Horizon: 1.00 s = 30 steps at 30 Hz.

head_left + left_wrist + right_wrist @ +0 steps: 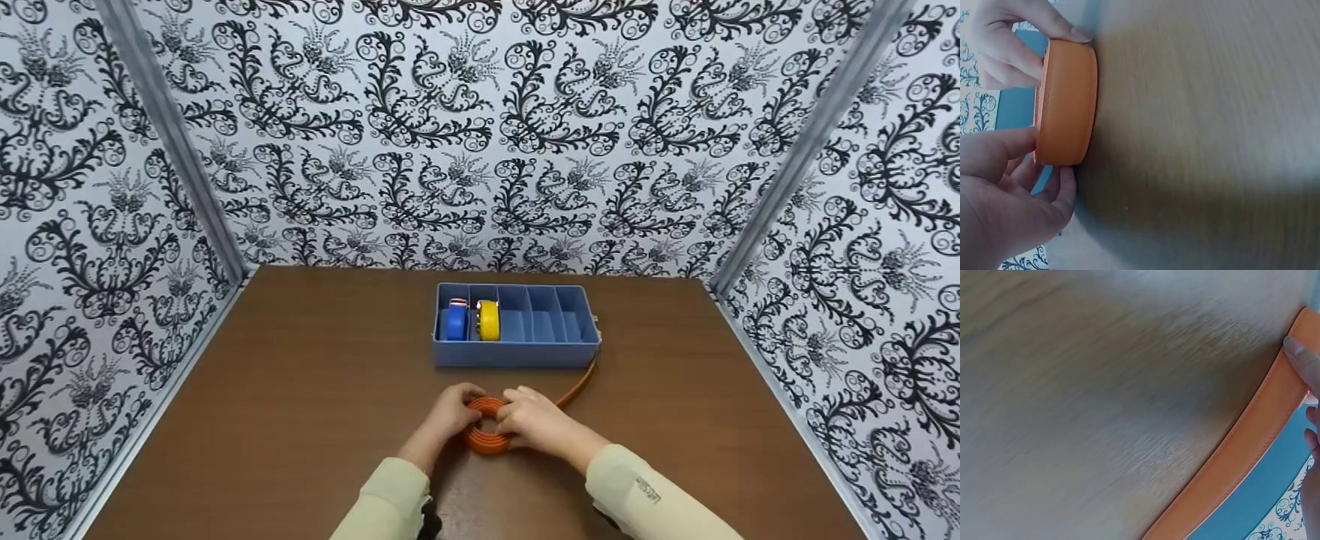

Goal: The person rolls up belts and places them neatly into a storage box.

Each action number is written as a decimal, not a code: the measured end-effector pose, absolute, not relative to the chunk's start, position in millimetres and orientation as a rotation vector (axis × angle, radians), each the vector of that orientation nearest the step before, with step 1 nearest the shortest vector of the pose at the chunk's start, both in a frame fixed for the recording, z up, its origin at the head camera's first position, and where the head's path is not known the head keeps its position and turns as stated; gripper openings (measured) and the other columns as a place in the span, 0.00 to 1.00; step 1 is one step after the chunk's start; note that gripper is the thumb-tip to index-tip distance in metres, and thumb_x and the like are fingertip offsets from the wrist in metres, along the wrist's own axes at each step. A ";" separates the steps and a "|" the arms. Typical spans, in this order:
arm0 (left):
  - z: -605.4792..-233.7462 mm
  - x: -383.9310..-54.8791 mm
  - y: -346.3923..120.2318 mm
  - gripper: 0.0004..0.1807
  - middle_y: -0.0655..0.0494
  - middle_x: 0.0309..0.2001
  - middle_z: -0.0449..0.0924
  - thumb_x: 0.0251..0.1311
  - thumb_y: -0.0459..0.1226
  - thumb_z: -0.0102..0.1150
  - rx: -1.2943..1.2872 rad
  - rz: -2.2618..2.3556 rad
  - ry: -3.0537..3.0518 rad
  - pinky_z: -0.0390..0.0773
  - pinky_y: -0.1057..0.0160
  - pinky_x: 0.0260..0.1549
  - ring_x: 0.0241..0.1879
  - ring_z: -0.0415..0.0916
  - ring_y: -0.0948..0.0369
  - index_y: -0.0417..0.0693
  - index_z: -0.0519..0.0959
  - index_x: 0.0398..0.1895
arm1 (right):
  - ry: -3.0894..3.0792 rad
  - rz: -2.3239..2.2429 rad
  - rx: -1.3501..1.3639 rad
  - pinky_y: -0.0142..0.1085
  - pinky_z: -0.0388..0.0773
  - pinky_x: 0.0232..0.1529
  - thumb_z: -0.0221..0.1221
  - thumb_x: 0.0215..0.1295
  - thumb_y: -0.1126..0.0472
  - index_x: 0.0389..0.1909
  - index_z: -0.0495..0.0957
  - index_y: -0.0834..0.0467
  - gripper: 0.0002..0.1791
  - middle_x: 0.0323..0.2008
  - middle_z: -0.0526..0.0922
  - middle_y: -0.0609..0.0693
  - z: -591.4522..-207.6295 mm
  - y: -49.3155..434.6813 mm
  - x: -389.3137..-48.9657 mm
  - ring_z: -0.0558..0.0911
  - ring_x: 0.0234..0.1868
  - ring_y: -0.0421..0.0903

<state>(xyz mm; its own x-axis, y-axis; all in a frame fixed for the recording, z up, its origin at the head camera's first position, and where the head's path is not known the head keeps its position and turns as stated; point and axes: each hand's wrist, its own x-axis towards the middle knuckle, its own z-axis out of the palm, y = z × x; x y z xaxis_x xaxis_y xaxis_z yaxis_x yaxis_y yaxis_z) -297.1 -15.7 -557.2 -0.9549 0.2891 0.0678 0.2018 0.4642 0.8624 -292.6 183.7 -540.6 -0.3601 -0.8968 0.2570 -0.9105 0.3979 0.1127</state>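
Note:
An orange belt (pixel 487 445) stands on its edge on the table, partly wound into a coil with an open middle. Its loose length (pixel 580 386) runs from the coil toward the organizer's right side. My left hand (pixel 448 413) grips the coil's left side, thumb and fingers around the wall, as the left wrist view shows on the orange band (pixel 1067 104). Opposite it, my right hand (pixel 537 422) pinches the right side, where the loose length meets the coil. In the right wrist view, the right thumb (pixel 1301 359) presses on the flat, stitched strap (pixel 1249 430).
Behind the hands stands a blue-grey organizer (pixel 514 355) with several compartments. A rolled blue belt (pixel 457 322) sits in its leftmost compartment, a rolled yellow belt (pixel 490 322) in the one beside it. Patterned walls (pixel 480 187) enclose the brown table (pixel 315 360) at the back and sides.

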 end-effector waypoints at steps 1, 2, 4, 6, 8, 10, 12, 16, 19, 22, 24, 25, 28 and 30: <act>-558.1 -297.1 -16.4 0.15 0.43 0.40 0.82 0.49 0.19 0.61 0.405 1.547 2.615 0.77 0.57 0.40 0.40 0.77 0.52 0.32 0.81 0.43 | -2.376 0.071 1.582 0.36 0.62 0.34 0.75 0.41 0.51 0.28 0.87 0.47 0.11 0.28 0.80 0.38 -540.8 181.7 -293.2 0.68 0.32 0.44; -559.6 -297.0 -16.5 0.15 0.43 0.40 0.82 0.49 0.19 0.61 0.361 1.563 2.623 0.77 0.58 0.40 0.40 0.77 0.52 0.32 0.80 0.43 | -2.364 0.069 1.581 0.36 0.62 0.33 0.75 0.40 0.51 0.27 0.86 0.47 0.11 0.27 0.79 0.38 -541.1 179.6 -293.9 0.68 0.31 0.44; -561.0 -295.4 -15.7 0.17 0.43 0.41 0.82 0.47 0.19 0.60 0.306 1.592 2.639 0.77 0.59 0.39 0.40 0.77 0.52 0.32 0.80 0.43 | -2.348 0.068 1.574 0.35 0.61 0.31 0.75 0.38 0.50 0.25 0.86 0.47 0.11 0.25 0.79 0.38 -541.9 175.4 -294.9 0.67 0.30 0.44; -562.4 -293.0 -12.9 0.21 0.42 0.43 0.82 0.43 0.18 0.59 0.257 1.615 2.654 0.77 0.59 0.38 0.41 0.76 0.52 0.32 0.80 0.45 | -2.345 0.056 1.554 0.35 0.61 0.31 0.75 0.38 0.49 0.24 0.85 0.47 0.12 0.24 0.78 0.38 -543.4 171.3 -295.1 0.67 0.29 0.44; -564.0 -289.9 -8.7 0.24 0.41 0.44 0.82 0.40 0.19 0.60 0.212 1.642 2.670 0.77 0.57 0.40 0.42 0.76 0.51 0.32 0.80 0.47 | -2.353 0.036 1.523 0.35 0.62 0.31 0.75 0.37 0.48 0.24 0.85 0.47 0.13 0.23 0.79 0.38 -544.8 167.5 -294.3 0.69 0.30 0.43; -565.1 -286.9 -4.1 0.24 0.39 0.42 0.81 0.39 0.21 0.63 0.144 1.678 2.688 0.78 0.55 0.41 0.42 0.77 0.49 0.29 0.78 0.47 | -2.368 0.016 1.488 0.35 0.64 0.32 0.74 0.39 0.47 0.25 0.85 0.48 0.13 0.24 0.80 0.38 -545.7 164.3 -292.8 0.71 0.31 0.43; -565.8 -285.3 0.1 0.23 0.39 0.39 0.81 0.39 0.23 0.67 0.075 1.700 2.712 0.78 0.54 0.41 0.41 0.78 0.48 0.28 0.76 0.45 | -2.387 0.008 1.454 0.36 0.66 0.34 0.74 0.40 0.45 0.26 0.86 0.48 0.14 0.24 0.81 0.38 -546.2 162.1 -291.3 0.72 0.32 0.43; -563.2 -286.4 3.6 0.20 0.42 0.35 0.79 0.39 0.22 0.65 -0.028 1.672 2.767 0.78 0.53 0.40 0.38 0.78 0.48 0.30 0.75 0.41 | -2.413 0.016 1.417 0.36 0.68 0.34 0.73 0.42 0.45 0.26 0.85 0.48 0.13 0.25 0.82 0.38 -546.3 160.5 -289.9 0.73 0.34 0.43; -559.7 -288.3 2.5 0.20 0.41 0.37 0.80 0.38 0.19 0.60 -0.001 1.627 2.775 0.78 0.53 0.42 0.40 0.78 0.47 0.31 0.77 0.41 | -2.436 0.042 1.415 0.37 0.68 0.35 0.73 0.43 0.46 0.27 0.85 0.47 0.13 0.26 0.82 0.38 -547.6 161.6 -290.2 0.74 0.35 0.43; -557.3 -289.7 0.9 0.20 0.41 0.39 0.80 0.39 0.18 0.57 0.071 1.582 2.764 0.78 0.53 0.42 0.42 0.77 0.47 0.31 0.78 0.41 | -2.450 0.066 1.428 0.37 0.66 0.35 0.73 0.44 0.44 0.27 0.84 0.48 0.14 0.26 0.82 0.39 -549.0 164.3 -290.4 0.72 0.35 0.43; -556.1 -289.9 -0.1 0.19 0.41 0.39 0.81 0.40 0.18 0.56 0.145 1.546 2.764 0.78 0.53 0.41 0.41 0.77 0.47 0.32 0.79 0.41 | -2.435 0.071 1.452 0.37 0.65 0.35 0.73 0.44 0.43 0.27 0.84 0.48 0.15 0.27 0.81 0.39 -549.4 166.6 -289.8 0.71 0.35 0.44; -555.9 -290.3 -0.5 0.19 0.41 0.39 0.81 0.40 0.17 0.55 0.183 1.528 2.761 0.78 0.54 0.41 0.41 0.77 0.48 0.32 0.80 0.40 | -2.421 0.070 1.469 0.37 0.65 0.35 0.72 0.44 0.42 0.27 0.84 0.48 0.16 0.28 0.81 0.39 -549.4 167.8 -289.6 0.71 0.35 0.44; -554.2 -291.1 -1.9 0.19 0.43 0.38 0.82 0.41 0.17 0.53 0.299 1.482 2.741 0.77 0.55 0.41 0.41 0.77 0.49 0.34 0.81 0.39 | -2.371 0.046 1.536 0.37 0.65 0.38 0.72 0.44 0.42 0.31 0.86 0.48 0.17 0.33 0.81 0.40 -548.6 172.4 -288.7 0.72 0.37 0.44; -553.1 -291.7 -3.0 0.19 0.44 0.38 0.82 0.42 0.16 0.52 0.367 1.447 2.726 0.77 0.54 0.42 0.41 0.77 0.49 0.35 0.82 0.39 | -2.352 0.037 1.579 0.37 0.67 0.41 0.72 0.45 0.42 0.36 0.87 0.47 0.19 0.38 0.82 0.40 -548.0 176.4 -289.1 0.73 0.41 0.44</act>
